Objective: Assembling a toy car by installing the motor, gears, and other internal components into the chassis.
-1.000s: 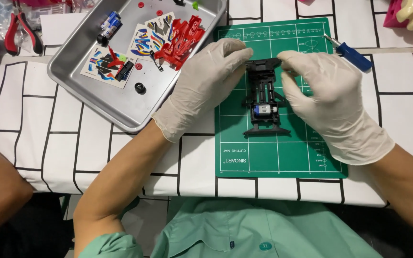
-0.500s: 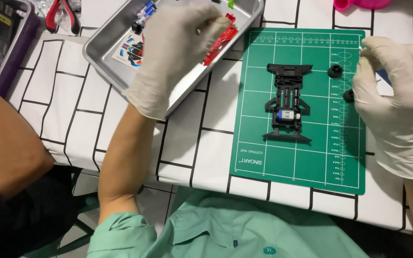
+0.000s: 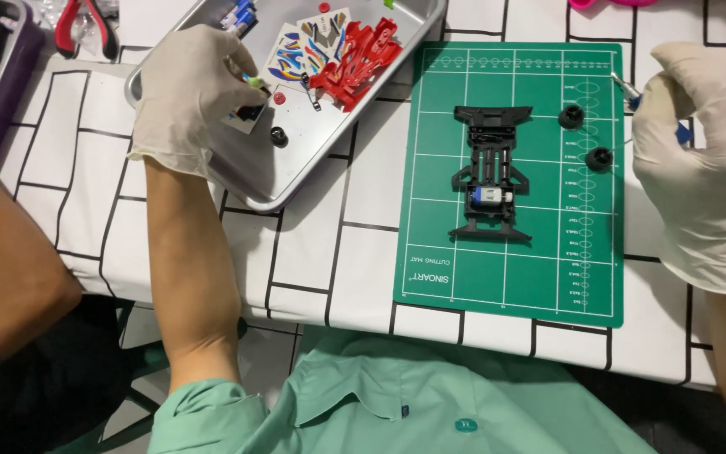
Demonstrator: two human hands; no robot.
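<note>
Chassis [image 3: 491, 172] of a small black model car is laid flat on the green cutting mat [image 3: 514, 277], between the two gloved hands and touched by neither. Beneath the mat, a white worktop [image 3: 313, 244] with black grid lines is seen, and left of the mat a metal tray [image 3: 313, 160] is set at an angle. The left hand [image 3: 191, 97] is reached into that tray, its fingers [image 3: 241, 88] curled closed around a small dark part with a bit of blue and green showing; what exactly is gripped cannot be told. Just right of those fingers, sticker sheets [image 3: 317, 42] and a red car body [image 3: 359, 59] are lying in the tray, with a small black wheel-like piece [image 3: 279, 135] and a red round piece [image 3: 280, 97] close by. The right hand [image 3: 703, 160] is held at the mat's right edge, closed around a blue-handled screwdriver [image 3: 636, 94]. Two black wheels [image 3: 585, 139] are placed on the mat just left of that hand, apart from the chassis. Red-handled pliers [image 3: 86, 25] are seen at the far left, well away from both hands.

Judged from this layout, the build is at an early stage: a motor is seated in the chassis, but no wheels are fitted, the red body is not mounted, and the stickers are unused.
</note>
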